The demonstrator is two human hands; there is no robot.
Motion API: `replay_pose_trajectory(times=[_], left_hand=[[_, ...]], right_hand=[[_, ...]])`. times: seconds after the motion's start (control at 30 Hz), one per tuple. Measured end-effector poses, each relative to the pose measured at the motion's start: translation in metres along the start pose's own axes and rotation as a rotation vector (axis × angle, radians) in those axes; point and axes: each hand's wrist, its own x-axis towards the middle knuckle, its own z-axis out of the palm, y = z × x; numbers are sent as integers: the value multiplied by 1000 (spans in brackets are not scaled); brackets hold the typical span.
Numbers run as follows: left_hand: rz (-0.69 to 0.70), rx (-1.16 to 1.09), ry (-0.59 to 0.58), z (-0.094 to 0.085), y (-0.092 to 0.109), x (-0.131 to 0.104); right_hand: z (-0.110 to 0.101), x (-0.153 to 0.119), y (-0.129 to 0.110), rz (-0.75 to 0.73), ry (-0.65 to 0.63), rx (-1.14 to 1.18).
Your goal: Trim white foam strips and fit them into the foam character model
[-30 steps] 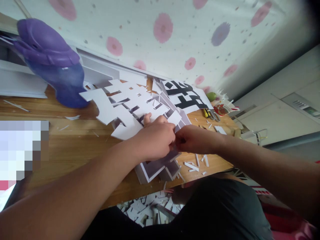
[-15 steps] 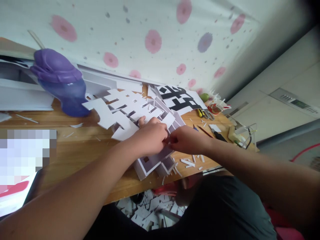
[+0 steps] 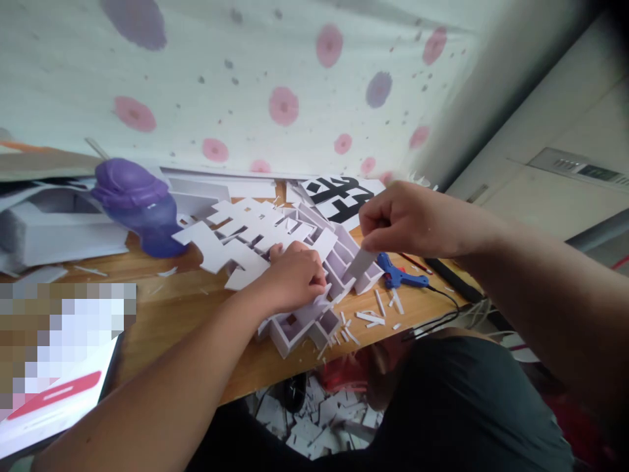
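A white foam-board cut-out (image 3: 246,239) in the shape of a large character lies on the wooden table (image 3: 187,308), with walled strips along its near part. My left hand (image 3: 292,275) presses down on the middle of it, fingers curled over the board. My right hand (image 3: 403,219) is raised above the table to the right and pinches a small white foam strip (image 3: 361,262) that hangs from the fingertips. A blue glue gun (image 3: 398,276) lies on the table just below that hand.
A purple bottle (image 3: 140,206) stands at the back left beside white foam boards (image 3: 54,233). A sheet with a black printed character (image 3: 339,196) lies at the back. Foam scraps (image 3: 373,314) litter the table edge and the floor (image 3: 314,426). A black cable (image 3: 442,314) runs right.
My right hand has lifted up and to the right away from my left hand, carrying a small white strip. The view has shifted, and the blue glue gun now shows.
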Motion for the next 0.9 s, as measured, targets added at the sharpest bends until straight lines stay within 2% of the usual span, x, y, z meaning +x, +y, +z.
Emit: replay_pose_trajectory(times=[0.07, 0.13, 0.17, 0.3, 0.33, 0.4, 0.47, 0.53, 0.57, 0.6, 0.63, 0.77, 0.9], left_hand=[[31, -116, 83, -4, 2, -1], [88, -282, 155, -10, 11, -4], [107, -368, 148, -13, 18, -6], [24, -580, -112, -13, 61, -20], [-3, -592, -134, -9, 72, -25], [-65, -616, -93, 3, 89, -36], [-179, -730, -58, 21, 99, -51], [-298, -872, 3, 44, 103, -69], [-328, -914, 40, 56, 102, -78], [-333, -950, 53, 69, 102, -87], [-333, -1007, 66, 81, 101, -96], [-432, -1206, 218, 119, 105, -118], [-513, -1342, 472, 130, 119, -116]], right_hand=[[-10, -15, 10, -54, -104, 158], [-9, -29, 24, -86, -163, 308], [-6, -35, 30, -98, -180, 373], [8, -53, 43, -161, -194, 530], [12, -56, 44, -183, -196, 560], [20, -61, 46, -224, -229, 646], [31, -64, 54, -276, -254, 708], [45, -65, 73, -274, -147, 592], [52, -65, 87, -230, -36, 450], [60, -65, 104, -114, 112, 255], [67, -65, 122, -29, 183, 177], [93, -61, 194, 116, 278, 26], [116, -52, 242, 148, 268, -6]])
